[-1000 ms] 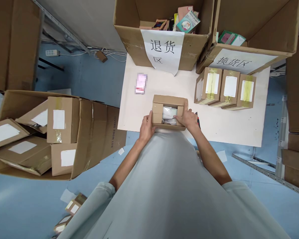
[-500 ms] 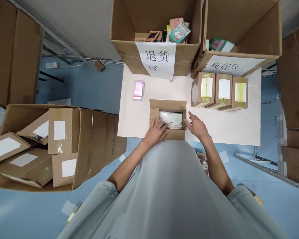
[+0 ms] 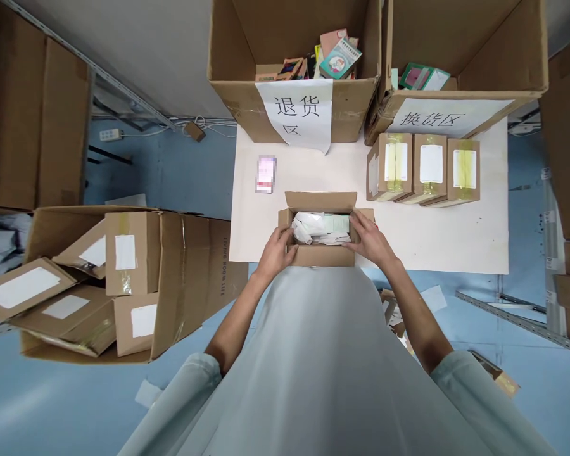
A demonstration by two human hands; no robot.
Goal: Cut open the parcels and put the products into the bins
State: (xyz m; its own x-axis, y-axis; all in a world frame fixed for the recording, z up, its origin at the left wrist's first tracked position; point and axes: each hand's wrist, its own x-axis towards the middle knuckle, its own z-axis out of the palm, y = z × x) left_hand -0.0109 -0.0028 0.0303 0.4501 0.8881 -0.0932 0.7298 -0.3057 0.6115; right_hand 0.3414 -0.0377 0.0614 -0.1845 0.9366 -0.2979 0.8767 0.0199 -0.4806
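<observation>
A small open box (image 3: 321, 253) is being gripped at both ends on the near edge of the counter (image 3: 432, 240). The left hand (image 3: 276, 251) is being pressed against the box's left end, its fingers curled over the rim beside the left flap. The right hand (image 3: 370, 239) is being wrapped around the right end, fingers spread along the top edge. The box is lying flat, its long axis running across from one hand to the other, its open top facing up and its far flap (image 3: 320, 201) standing away from the hands. White wrapped packets (image 3: 320, 228) are being shown inside, between the two hands.

Beyond the right hand, three taped parcels (image 3: 425, 168) are being kept in a row, touching one another. Beyond the left hand, a small pink item (image 3: 265, 173), blurred, is lying on the counter. Farther past both hands, two large cartons with paper signs (image 3: 303, 113) are standing at the counter's back edge. Well to the left of the left hand, a big carton (image 3: 190, 266) of parcels is lying on the floor.
</observation>
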